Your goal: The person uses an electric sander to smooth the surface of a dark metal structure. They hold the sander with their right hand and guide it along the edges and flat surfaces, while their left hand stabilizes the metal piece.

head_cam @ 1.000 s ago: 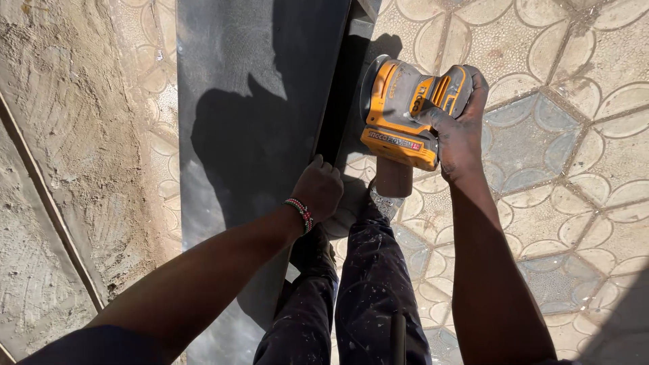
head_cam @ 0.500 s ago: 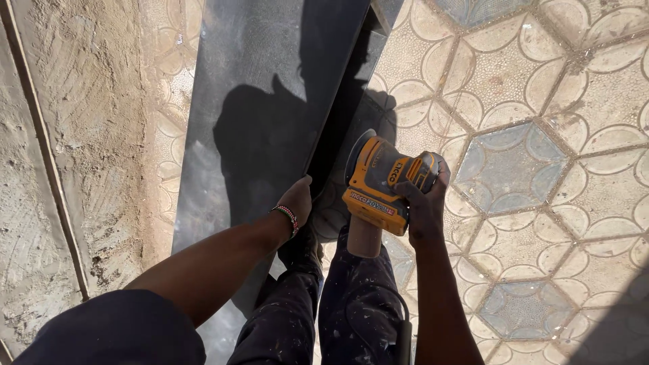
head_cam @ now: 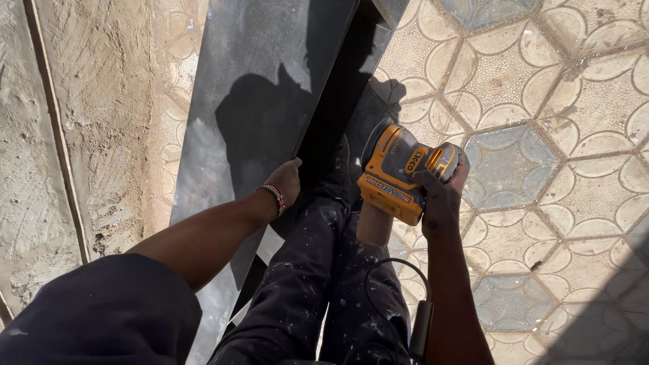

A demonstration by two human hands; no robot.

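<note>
Beside one panel (head_cam: 257,81) (dark), one sander (head_cam: 399,172)

A floor of patterned paving tiles (head_cam: 541,101), beige with circle motifs and grey hexagons, spreads out in sunlight. A strip of rough sandy concrete (head_cam: 101,101) runs along the far edge of the view. Paint-speckled dark trousers (head_cam: 318,284) fill the lower middle.

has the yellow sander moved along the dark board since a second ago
Yes. The yellow sander in the right hand has come back along the dark board, toward the person's legs; the camera shifted too.
</note>
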